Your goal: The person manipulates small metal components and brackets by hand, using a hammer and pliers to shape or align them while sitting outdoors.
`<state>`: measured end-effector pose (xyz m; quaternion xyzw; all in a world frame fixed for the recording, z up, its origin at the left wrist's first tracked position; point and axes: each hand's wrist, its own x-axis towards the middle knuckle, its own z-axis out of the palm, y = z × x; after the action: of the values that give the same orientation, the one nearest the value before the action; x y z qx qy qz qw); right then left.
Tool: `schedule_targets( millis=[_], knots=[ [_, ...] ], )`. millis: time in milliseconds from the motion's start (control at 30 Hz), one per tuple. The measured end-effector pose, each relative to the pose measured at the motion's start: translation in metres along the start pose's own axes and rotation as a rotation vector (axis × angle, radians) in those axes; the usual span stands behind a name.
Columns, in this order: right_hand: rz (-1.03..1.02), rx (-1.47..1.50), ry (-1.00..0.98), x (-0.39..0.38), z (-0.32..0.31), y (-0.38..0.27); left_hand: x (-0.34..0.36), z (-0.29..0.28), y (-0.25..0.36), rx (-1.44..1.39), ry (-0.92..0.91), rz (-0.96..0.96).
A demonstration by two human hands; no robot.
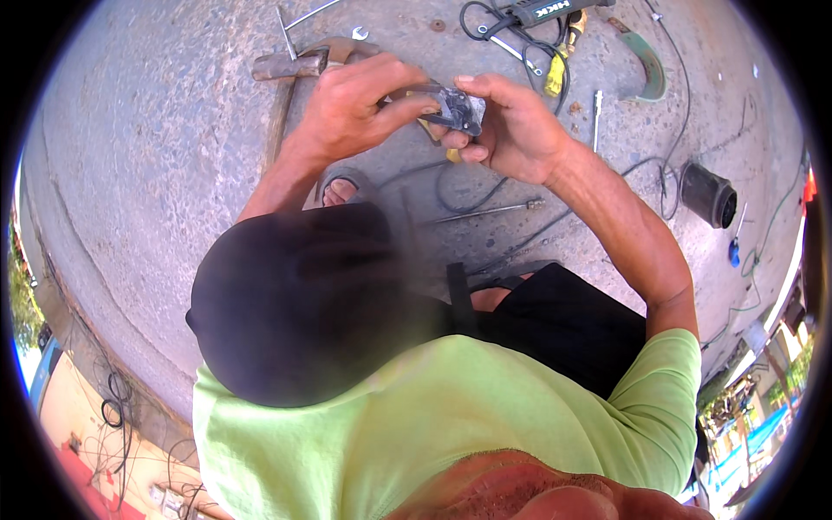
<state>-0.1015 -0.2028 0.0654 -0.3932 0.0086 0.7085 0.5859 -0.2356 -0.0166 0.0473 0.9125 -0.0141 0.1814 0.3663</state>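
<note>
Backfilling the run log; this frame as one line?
left hand: holding small dark piece | right hand: holding same piece | on ground: power tool, black cylinder

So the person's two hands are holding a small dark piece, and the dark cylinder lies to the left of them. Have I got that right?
Not quite. The left hand and right hand do hold the small dark piece, but the dark cylinder lies to the right of them, not the left, as the head view shows.
</note>
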Motion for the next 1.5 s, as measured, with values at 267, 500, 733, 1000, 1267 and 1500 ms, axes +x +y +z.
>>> schedule_targets(
  millis=[267, 500, 733, 1000, 1267, 1500],
  knots=[
    [-0.037, -0.101, 0.079, 0.005, -0.014, -0.001, -0.008, 0.009, 0.005, -0.028, 0.008, -0.153],
    [-0.028, -0.04, 0.075, 0.001, -0.007, 0.0, -0.008, 0.011, 0.003, -0.006, 0.107, -0.07],
    [-0.019, -0.026, 0.101, -0.006, 0.005, 0.0, -0.005, 0.009, 0.002, 0.019, 0.154, 0.005],
    [-0.061, 0.011, 0.017, -0.013, 0.015, 0.006, -0.005, 0.0, 0.006, -0.04, 0.168, 0.044],
    [-0.081, 0.096, -0.028, -0.01, 0.007, 0.01, -0.009, 0.01, 0.006, 0.011, 0.246, 0.034],
    [-0.119, -0.229, -0.024, -0.01, 0.002, 0.005, -0.011, 0.004, 0.006, 0.011, 0.213, 0.086]
  ],
)
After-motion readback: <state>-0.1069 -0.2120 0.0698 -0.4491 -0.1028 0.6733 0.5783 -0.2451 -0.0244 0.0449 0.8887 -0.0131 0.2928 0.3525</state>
